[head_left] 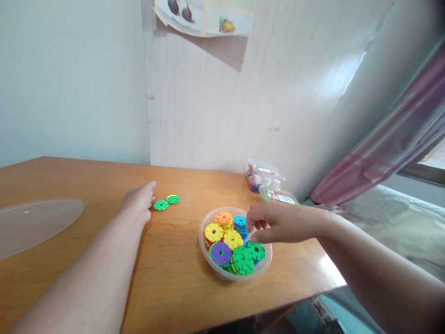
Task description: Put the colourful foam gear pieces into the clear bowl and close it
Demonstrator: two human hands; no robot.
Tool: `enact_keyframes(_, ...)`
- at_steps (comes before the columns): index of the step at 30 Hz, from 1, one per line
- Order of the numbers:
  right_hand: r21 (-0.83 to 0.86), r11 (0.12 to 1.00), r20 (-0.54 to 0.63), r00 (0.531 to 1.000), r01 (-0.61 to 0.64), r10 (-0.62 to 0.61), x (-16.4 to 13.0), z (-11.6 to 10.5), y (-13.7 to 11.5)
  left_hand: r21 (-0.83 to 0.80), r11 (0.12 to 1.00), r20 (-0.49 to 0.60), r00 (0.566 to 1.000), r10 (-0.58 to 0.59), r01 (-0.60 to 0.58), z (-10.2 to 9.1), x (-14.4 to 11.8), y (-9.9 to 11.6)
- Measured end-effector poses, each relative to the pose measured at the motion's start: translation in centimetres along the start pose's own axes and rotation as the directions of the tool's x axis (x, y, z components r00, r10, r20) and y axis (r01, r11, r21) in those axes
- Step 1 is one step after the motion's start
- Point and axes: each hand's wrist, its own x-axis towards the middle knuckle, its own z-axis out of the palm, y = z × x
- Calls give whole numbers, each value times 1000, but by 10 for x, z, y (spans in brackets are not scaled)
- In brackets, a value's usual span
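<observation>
Left hand: [139,202] lying palm down on the wooden table [86,185], fingers loosely extended, gripping nothing; fingertips resting just beside the two green notched plastic discs [167,202].

Right hand: [274,222] hovering over the round clear plastic bowl [208,257], fingers curled downward and pinching toward a blue notched plastic disc [240,222]; not possible to tell whether closing on a piece or only touching it, the fingertips hiding the contact.

Two green discs: sitting side by side on the table, touching or nearly so, well apart from the bowl.

Bowl contents: holding a heap of notched discs, yellow [232,239], orange [223,218], purple [220,253], green [242,260] and blue, lying flat and overlapping.

Progress, judging by the layout: appearing to be early in pulling pieces out by colour, with only two green discs lying outside and most pieces remaining in the bowl, several more green ones among them.

Left to do, as a judgement: seemingly nearly everything, the heap in the bowl looking hardly reduced.

Clear plastic lid [34,222]: lying flat at the left edge of the table, away from the bowl.

Small clear packaged boxes [266,178]: standing stacked against the wall behind the bowl, untouched.

Surroundings: pale wooden wall panel [225,102] with a fruit picture [205,16] hanging above; pink striped curtain [389,139] draping at the right.
</observation>
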Motion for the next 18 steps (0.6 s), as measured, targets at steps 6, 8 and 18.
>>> enact_keyframes(6,52,998,-116,993,33,-27,44,-8,-24,10,1000,-10,1000,10,-10,-1,-2,-1)
enact_keyframes(8,27,994,-129,986,107,-103,73,-8,-33,9,1000,-12,1000,10,-10,-2,-1,-2)
enact_keyframes(18,-362,921,-52,983,146,-176,231,17,-61,40,999,-41,999,-7,9,-4,2,0)
